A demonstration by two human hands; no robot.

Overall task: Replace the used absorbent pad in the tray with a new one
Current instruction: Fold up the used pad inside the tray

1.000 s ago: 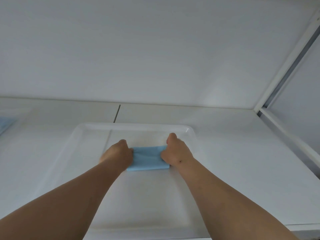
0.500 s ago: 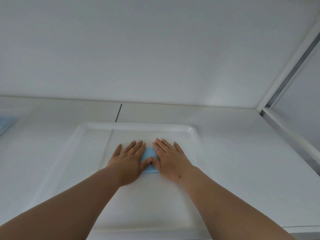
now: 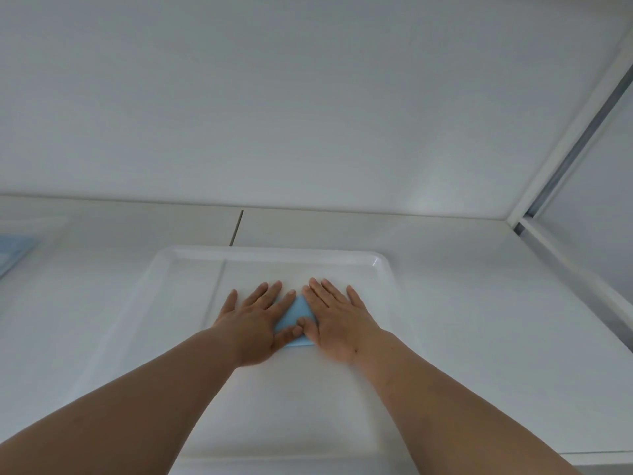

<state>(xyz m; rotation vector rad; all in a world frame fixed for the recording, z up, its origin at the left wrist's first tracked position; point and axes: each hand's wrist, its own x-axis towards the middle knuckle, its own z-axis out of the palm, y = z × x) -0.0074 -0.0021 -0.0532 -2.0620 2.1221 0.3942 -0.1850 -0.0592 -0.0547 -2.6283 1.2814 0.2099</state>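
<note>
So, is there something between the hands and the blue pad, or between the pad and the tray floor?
Nothing visible. The left hand and right hand lie flat directly on the blue pad, which lies on the white tray floor.

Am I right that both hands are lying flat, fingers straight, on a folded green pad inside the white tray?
Not quite: the pad is light blue, not green. The head view shows the left hand and the right hand lying flat with straight fingers on the folded pad, which sits inside the white tray.
</note>
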